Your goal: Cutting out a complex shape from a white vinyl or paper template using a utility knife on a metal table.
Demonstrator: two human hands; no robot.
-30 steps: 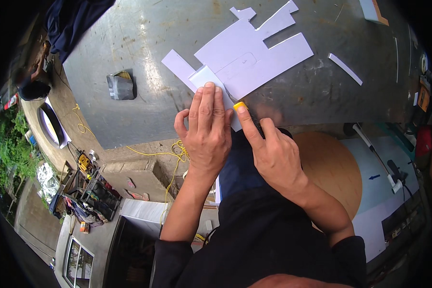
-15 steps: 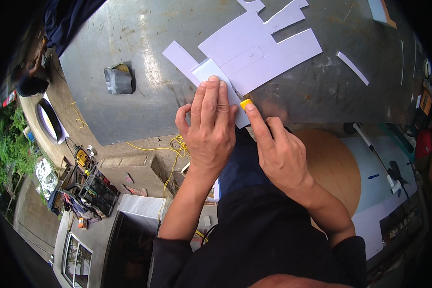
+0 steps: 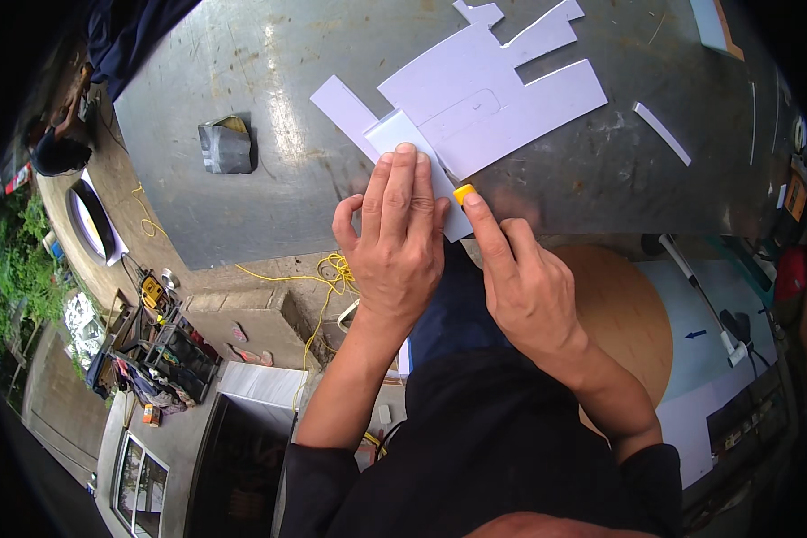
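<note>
Yellow-tipped cutter (image 3: 464, 194) mostly hidden by right hand (image 3: 531, 289).

Bright daylight casts a pale glare streak on the metal tabletop (image 3: 350, 58); fisheye edges bend into black.

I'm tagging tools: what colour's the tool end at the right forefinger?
The tool end is yellow; head view.

Workshop, apparently open to the outdoors. Contents: one scuffed metal desk (image 3: 282, 211), bearing cut white board (image 3: 475, 112) and a narrow offcut (image 3: 662, 134); one yellow-ended cutter (image 3: 463, 192); tangled yellow cord (image 3: 335, 273); crowded black rack (image 3: 186, 348); green leaves (image 3: 22, 260), left edge.
</note>
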